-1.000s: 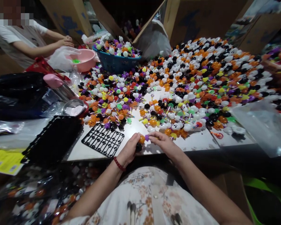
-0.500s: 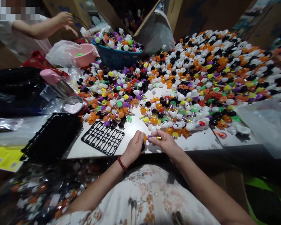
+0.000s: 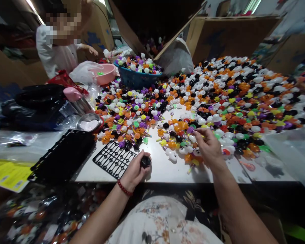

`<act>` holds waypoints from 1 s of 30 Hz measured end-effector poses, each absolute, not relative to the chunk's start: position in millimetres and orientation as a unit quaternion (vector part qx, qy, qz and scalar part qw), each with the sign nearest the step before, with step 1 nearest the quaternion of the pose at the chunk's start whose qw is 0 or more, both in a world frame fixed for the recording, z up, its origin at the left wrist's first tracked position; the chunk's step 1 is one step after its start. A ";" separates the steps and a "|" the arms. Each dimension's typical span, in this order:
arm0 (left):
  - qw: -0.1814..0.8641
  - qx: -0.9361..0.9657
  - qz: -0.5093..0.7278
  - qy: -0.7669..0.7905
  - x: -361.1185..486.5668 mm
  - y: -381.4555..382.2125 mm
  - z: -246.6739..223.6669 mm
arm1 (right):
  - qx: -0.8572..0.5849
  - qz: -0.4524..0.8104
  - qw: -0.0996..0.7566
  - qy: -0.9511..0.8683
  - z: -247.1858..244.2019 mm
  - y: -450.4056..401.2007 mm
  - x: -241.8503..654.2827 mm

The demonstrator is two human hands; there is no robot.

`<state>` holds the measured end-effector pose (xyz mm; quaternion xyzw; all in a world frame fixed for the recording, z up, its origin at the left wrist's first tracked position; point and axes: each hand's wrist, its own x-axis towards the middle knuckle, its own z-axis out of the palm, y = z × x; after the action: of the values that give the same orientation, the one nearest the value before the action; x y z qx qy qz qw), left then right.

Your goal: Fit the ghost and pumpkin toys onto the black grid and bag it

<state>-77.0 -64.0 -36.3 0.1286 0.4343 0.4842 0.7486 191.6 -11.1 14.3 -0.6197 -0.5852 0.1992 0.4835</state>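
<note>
My left hand [image 3: 136, 169] is closed around a small round black plastic piece [image 3: 145, 162] just above the table's front part. Over the right-hand pile, my right hand [image 3: 208, 146] reaches out, its thumb and fingertips pinched at a purple plastic piece [image 3: 190, 129]. Small Halloween toys [image 3: 176, 135], with orange, white, black and purple heads and striped sticks, lie around that hand. A black plastic grid [image 3: 114, 159] lies flat on the white table [image 3: 159, 171], just left of my left hand.
A blue basket [image 3: 136, 78] full of toy pieces stands at the back, beside a pink basin [image 3: 105, 76]. Large heaps cover the table's right. At left are a black tray [image 3: 63, 157], a metal bowl [image 3: 88, 122] and plastic bags. Another person [image 3: 58, 51] is at back left.
My hands, earlier together on an orange and purple toy with a stick, have parted. The right moved up and rightward into the pile; the left shifted leftward, showing the black piece. The view tilted up.
</note>
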 end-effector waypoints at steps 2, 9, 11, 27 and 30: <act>0.754 0.102 0.500 0.412 -90.0 -62.7 -30.6 | -0.632 0.051 0.460 -0.622 20.7 4.6 190.3; 0.688 0.157 0.547 0.451 -97.9 -71.0 -33.8 | -0.500 0.175 0.217 -0.820 -7.6 25.0 59.2; 0.678 0.184 0.543 0.460 -96.4 -72.9 -37.2 | -0.504 0.164 0.142 -0.836 -19.4 31.9 26.5; 0.624 0.263 0.540 0.500 -73.9 -65.4 -50.9 | -0.453 0.613 0.456 -0.460 -32.0 -16.3 69.8; 0.631 0.282 0.526 0.496 -62.7 -64.2 -49.2 | -0.450 0.615 0.489 -0.425 -27.4 -33.9 79.2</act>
<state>-62.7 -64.2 -49.2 0.2819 0.4957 0.5263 0.6308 79.2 -33.9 -27.4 -0.4499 -0.4247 0.6152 0.4887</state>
